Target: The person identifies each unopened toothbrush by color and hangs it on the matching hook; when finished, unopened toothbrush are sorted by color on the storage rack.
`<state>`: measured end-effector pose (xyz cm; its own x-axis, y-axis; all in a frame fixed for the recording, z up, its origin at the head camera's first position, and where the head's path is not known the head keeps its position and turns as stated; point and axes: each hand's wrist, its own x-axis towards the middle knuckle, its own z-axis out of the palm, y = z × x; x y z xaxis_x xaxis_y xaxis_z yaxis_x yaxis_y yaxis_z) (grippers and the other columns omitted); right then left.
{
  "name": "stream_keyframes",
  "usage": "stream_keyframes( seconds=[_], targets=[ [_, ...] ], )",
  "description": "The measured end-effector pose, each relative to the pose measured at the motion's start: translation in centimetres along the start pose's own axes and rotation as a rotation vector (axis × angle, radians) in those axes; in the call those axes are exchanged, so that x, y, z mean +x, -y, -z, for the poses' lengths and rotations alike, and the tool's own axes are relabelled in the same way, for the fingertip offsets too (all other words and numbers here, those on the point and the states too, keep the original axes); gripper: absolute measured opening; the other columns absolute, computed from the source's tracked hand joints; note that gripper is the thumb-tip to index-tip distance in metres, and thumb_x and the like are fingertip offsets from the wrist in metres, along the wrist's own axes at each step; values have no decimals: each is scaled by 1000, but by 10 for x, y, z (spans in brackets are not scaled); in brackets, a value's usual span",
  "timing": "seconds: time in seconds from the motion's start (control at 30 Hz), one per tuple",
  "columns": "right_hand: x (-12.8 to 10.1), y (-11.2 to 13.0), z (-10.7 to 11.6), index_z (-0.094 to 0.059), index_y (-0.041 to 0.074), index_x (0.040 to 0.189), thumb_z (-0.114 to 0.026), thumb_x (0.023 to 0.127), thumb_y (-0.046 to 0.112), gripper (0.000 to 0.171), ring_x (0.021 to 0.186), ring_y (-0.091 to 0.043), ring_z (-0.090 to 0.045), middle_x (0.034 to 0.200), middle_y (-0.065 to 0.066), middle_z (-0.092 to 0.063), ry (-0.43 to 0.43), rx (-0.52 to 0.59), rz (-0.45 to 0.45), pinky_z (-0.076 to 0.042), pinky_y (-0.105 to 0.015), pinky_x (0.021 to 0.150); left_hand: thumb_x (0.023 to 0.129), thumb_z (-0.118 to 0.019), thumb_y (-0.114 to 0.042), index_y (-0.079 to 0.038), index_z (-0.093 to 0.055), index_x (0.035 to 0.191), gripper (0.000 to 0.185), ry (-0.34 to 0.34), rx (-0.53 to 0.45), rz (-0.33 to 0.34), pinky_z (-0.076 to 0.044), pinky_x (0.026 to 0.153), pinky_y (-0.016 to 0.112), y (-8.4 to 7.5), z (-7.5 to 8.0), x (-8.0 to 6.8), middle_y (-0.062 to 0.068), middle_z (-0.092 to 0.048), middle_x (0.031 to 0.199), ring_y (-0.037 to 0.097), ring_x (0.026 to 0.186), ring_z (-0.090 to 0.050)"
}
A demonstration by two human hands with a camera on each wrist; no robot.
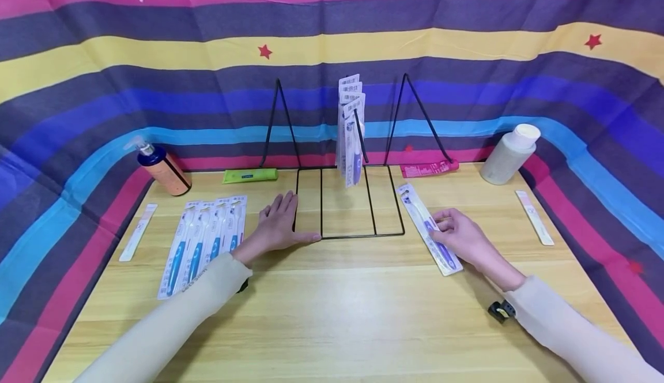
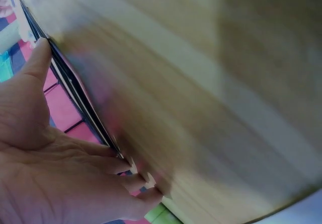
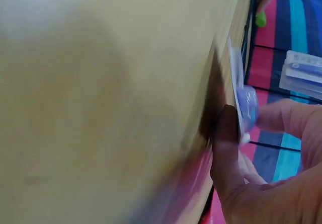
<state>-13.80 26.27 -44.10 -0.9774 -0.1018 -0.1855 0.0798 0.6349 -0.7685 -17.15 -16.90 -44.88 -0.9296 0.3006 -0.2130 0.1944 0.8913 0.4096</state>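
My left hand [image 1: 282, 221] lies flat on the wooden table [image 1: 332, 314] with straight fingers, at the left edge of a black wire rack's base [image 1: 347, 236]; its thumb runs along the front wire. In the left wrist view the left hand [image 2: 60, 148] presses beside the black wire [image 2: 75, 88]. My right hand [image 1: 447, 230] pinches a packaged blue toothbrush [image 1: 417, 210] that lies flat on the table right of the rack. Up close, the right hand [image 3: 251, 133] has thumb and fingers on the pack's edge [image 3: 247, 103]. Several toothbrush packs [image 1: 351, 135] hang on the rack's hook.
A row of several toothbrush packs [image 1: 207, 239] lies left of my left hand. A pump bottle [image 1: 163, 169] and green tube [image 1: 250, 175] sit at the back left, a red tube [image 1: 429, 169] and white bottle [image 1: 510, 155] at the back right. White strips [image 1: 137, 232] [image 1: 534, 217] lie near both sides.
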Motion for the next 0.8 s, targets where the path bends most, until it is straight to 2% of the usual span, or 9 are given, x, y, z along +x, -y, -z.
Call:
stream_keyframes(
  seconds=[0.17, 0.33, 0.43, 0.5, 0.7, 0.8],
  targets=[
    [-14, 7, -7, -51, -6, 147, -67, 99, -4, 51, 108, -21, -65, 134, -29, -63, 3, 264, 17, -55, -25, 83, 93, -75, -70, 5, -12, 172, 126, 6, -14, -1, -9, 125, 72, 1, 0, 1, 23, -5, 180, 47, 165, -2],
    [-29, 31, -24, -59, -3, 141, -67, 98, -8, 44, 108, -16, -66, 132, -14, -65, 17, 520, 95, -56, -27, 85, 93, -75, -70, 6, -12, 172, 126, 7, -12, 4, -9, 125, 73, 2, 1, 2, 24, -5, 180, 47, 165, -1],
    [-35, 43, -36, -63, 1, 136, -67, 101, -7, 36, 107, -16, -68, 124, -5, -70, 24, 628, 204, -57, -29, 86, 93, -74, -71, 5, -12, 172, 126, 4, -3, 2, -9, 125, 73, 3, 2, 1, 24, -5, 180, 47, 165, -1],
    [-39, 50, -43, -65, 3, 132, -65, 103, -8, 31, 108, -17, -67, 121, -4, -72, 10, 696, 292, -57, -29, 88, 94, -73, -71, 6, -12, 172, 126, 1, 0, -2, -9, 125, 73, 2, 2, 1, 24, -6, 180, 47, 165, -2],
    [-44, 69, -55, -64, 3, 127, -54, 104, -17, 32, 115, -19, -62, 126, -7, -66, -35, 922, 517, -54, -28, 95, 94, -73, -71, 6, -12, 172, 126, 8, -2, -10, -10, 125, 73, 1, 1, 2, 24, -5, 180, 47, 165, -2],
    [-42, 81, -58, -63, 0, 127, -53, 104, -19, 32, 116, -21, -61, 126, -10, -64, -57, 953, 590, -53, -29, 97, 94, -74, -71, 5, -12, 172, 126, 9, -1, -5, -11, 125, 73, 0, 3, 1, 24, -5, 180, 47, 165, -2]
  ],
)
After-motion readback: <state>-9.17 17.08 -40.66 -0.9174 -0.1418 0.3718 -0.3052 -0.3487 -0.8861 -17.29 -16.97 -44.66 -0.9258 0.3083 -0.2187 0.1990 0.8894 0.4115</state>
